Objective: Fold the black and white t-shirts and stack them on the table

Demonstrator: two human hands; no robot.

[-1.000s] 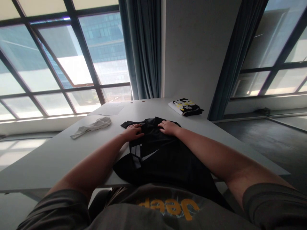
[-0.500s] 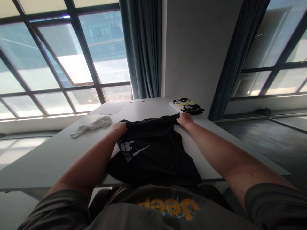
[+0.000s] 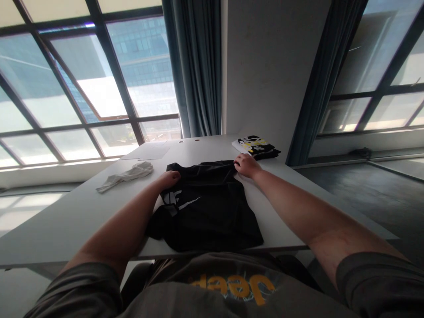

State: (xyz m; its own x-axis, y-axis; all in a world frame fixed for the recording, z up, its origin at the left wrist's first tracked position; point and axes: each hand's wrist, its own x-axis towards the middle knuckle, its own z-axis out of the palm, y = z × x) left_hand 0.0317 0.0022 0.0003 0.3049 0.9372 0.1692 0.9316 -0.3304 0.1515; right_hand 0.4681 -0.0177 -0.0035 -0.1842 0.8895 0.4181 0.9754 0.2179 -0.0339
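Note:
A black T-shirt point(image 3: 212, 207) with a pale grey and white print lies on the white table in front of me, its near hem close to the table edge. My left hand point(image 3: 169, 177) is closed on its far left corner, thumb on top of the cloth. At the far right corner, my right hand point(image 3: 247, 166) has its fingers bent over the edge of the cloth, gripping it. The fabric lies mostly flat, with folds along the far edge and a bunched part at the near left.
Beyond my right hand sits a stack of folded clothes point(image 3: 258, 145), black with a yellow and white print on top. A crumpled white cloth point(image 3: 127, 175) lies to the left. Sheets of paper point(image 3: 145, 151) rest farther back on the table point(image 3: 99, 221).
The T-shirt has come down flatter onto the table and its near right corner has drawn inward. My right hand has shifted slightly left, and my left hand slightly right.

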